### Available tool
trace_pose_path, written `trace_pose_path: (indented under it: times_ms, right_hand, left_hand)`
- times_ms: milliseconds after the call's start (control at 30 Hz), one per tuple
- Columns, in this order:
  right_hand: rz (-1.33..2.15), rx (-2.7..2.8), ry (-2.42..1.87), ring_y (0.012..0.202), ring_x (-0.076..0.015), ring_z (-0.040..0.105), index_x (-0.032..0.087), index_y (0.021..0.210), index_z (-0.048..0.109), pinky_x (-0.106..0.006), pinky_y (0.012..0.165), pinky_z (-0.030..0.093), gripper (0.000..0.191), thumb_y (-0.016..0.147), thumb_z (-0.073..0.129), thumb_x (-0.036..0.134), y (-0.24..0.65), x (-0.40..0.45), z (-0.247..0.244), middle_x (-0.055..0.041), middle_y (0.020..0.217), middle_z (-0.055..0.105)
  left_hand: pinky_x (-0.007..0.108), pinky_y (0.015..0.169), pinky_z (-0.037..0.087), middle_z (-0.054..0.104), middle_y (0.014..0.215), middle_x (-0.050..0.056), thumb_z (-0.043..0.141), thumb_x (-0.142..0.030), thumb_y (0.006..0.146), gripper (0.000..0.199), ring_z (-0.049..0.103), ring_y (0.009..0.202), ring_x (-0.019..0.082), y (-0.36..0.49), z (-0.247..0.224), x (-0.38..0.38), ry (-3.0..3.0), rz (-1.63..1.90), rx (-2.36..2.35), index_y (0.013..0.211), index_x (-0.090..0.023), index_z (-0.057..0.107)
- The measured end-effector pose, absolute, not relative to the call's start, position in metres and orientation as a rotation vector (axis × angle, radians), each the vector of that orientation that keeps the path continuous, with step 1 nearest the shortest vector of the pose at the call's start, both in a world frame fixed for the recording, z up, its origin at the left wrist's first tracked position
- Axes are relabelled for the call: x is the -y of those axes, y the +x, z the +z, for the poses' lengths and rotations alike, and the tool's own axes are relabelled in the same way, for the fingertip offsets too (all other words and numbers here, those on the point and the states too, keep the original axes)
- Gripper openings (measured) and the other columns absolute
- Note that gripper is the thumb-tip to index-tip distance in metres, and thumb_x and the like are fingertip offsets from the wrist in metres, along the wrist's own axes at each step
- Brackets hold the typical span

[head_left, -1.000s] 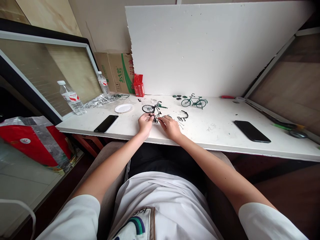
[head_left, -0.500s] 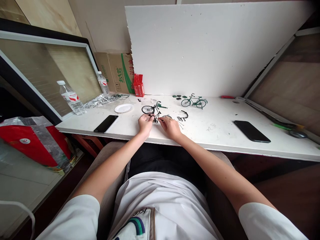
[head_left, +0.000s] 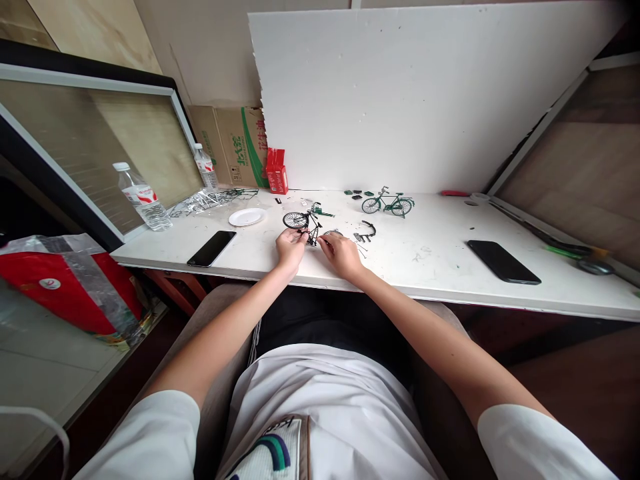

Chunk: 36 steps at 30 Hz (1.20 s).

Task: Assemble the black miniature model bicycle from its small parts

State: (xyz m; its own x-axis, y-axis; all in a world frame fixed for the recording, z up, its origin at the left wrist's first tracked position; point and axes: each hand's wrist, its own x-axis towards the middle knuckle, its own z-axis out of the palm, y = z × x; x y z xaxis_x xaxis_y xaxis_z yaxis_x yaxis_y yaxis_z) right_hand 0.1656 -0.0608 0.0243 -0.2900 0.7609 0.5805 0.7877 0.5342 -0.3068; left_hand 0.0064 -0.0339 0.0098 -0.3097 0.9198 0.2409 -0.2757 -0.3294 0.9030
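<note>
A small black model bicycle (head_left: 296,220), with one spoked wheel on it, is tilted over the table near its front edge. My left hand (head_left: 291,247) is closed on its frame from the left. On the other side my right hand (head_left: 342,253) has its fingers pinched at the frame's right end; whether a tiny part sits between them is hidden. A loose spoked wheel (head_left: 334,233) shows partly behind the right fingers. Beyond the bicycle lies a green part (head_left: 324,212). Curved black parts (head_left: 367,231) lie to the right of my right hand.
A finished-looking green model bicycle (head_left: 387,203) stands at the back. A white plate (head_left: 247,217) and a phone (head_left: 212,248) lie left, another phone (head_left: 504,262) right. Water bottles (head_left: 143,198), a red box (head_left: 277,171) and a carton (head_left: 233,147) stand back left. A white board (head_left: 425,100) rises behind.
</note>
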Motion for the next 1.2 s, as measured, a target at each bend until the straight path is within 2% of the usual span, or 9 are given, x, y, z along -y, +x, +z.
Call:
trace_pose_path:
  times_ms: [367, 467, 633, 767, 867, 967, 1200]
  right_hand:
    - [0.155, 2.022, -1.15, 0.073, -0.0219, 0.061, 0.019, 0.089, 0.074, -0.033, 0.069, 0.038, 0.04, 0.109, 0.047, 0.041, 0.166, 0.063, 0.031, -0.0096, 0.085, 0.074]
    - [0.238, 1.939, -1.14, 0.071, -0.0211, 0.059, 0.019, 0.089, 0.075, -0.033, 0.068, 0.038, 0.043, 0.107, 0.048, 0.046, 0.166, 0.061, 0.031, -0.0093, 0.084, 0.074]
    - [0.525, 1.713, -1.132, 0.073, -0.0205, 0.061, 0.017, 0.093, 0.074, -0.033, 0.073, 0.044, 0.049, 0.104, 0.047, 0.057, 0.171, 0.051, 0.028, -0.0071, 0.084, 0.073]
    - [0.523, 1.684, -1.084, 0.076, -0.02, 0.062, 0.019, 0.102, 0.067, -0.033, 0.075, 0.047, 0.048, 0.106, 0.041, 0.059, 0.171, 0.054, 0.03, -0.0062, 0.088, 0.072]
    - [0.447, 1.738, -1.081, 0.082, -0.021, 0.065, 0.019, 0.113, 0.067, -0.033, 0.078, 0.05, 0.046, 0.102, 0.054, 0.062, 0.168, 0.061, 0.033, -0.0088, 0.105, 0.075]
    - [0.378, 1.805, -1.074, 0.087, -0.0224, 0.066, 0.02, 0.119, 0.068, -0.034, 0.079, 0.053, 0.052, 0.092, 0.068, 0.065, 0.165, 0.064, 0.035, -0.011, 0.117, 0.076]
    - [0.309, 1.819, -1.032, 0.084, -0.0217, 0.067, 0.018, 0.114, 0.073, -0.033, 0.076, 0.054, 0.046, 0.088, 0.075, 0.056, 0.167, 0.062, 0.034, -0.01, 0.106, 0.078]
  left_hand:
    - [0.038, 0.101, 0.056, 0.078, 0.104, 0.015, 0.077, -0.01, 0.079, 0.019, 0.075, 0.102, 0.021, 0.006, 0.006, 0.033, 1.053, 1.774, -0.991, 0.096, -0.014, 0.069]
    - [0.04, 0.102, 0.056, 0.079, 0.107, 0.016, 0.079, -0.012, 0.078, 0.022, 0.075, 0.104, 0.023, 0.007, 0.008, 0.033, 1.024, 1.777, -0.954, 0.097, -0.014, 0.068]
    - [0.044, 0.106, 0.055, 0.078, 0.114, 0.018, 0.085, -0.021, 0.076, 0.031, 0.074, 0.111, 0.026, 0.006, 0.009, 0.032, 0.977, 1.77, -0.907, 0.101, -0.014, 0.068]
    - [0.043, 0.104, 0.056, 0.078, 0.118, 0.017, 0.088, -0.025, 0.077, 0.04, 0.074, 0.112, 0.025, 0.006, 0.014, 0.035, 0.944, 1.682, -0.873, 0.11, -0.015, 0.068]
    - [0.041, 0.102, 0.057, 0.078, 0.117, 0.016, 0.089, -0.024, 0.076, 0.04, 0.074, 0.11, 0.024, 0.007, 0.018, 0.039, 0.949, 1.619, -0.827, 0.109, -0.014, 0.069]
    - [0.039, 0.101, 0.058, 0.077, 0.115, 0.014, 0.089, -0.021, 0.076, 0.036, 0.073, 0.109, 0.023, 0.007, 0.021, 0.042, 0.958, 1.571, -0.81, 0.106, -0.014, 0.07]
    - [0.037, 0.098, 0.059, 0.078, 0.11, 0.012, 0.087, -0.013, 0.074, 0.038, 0.072, 0.112, 0.023, 0.003, 0.024, 0.042, 0.96, 1.453, -0.796, 0.11, -0.015, 0.074]
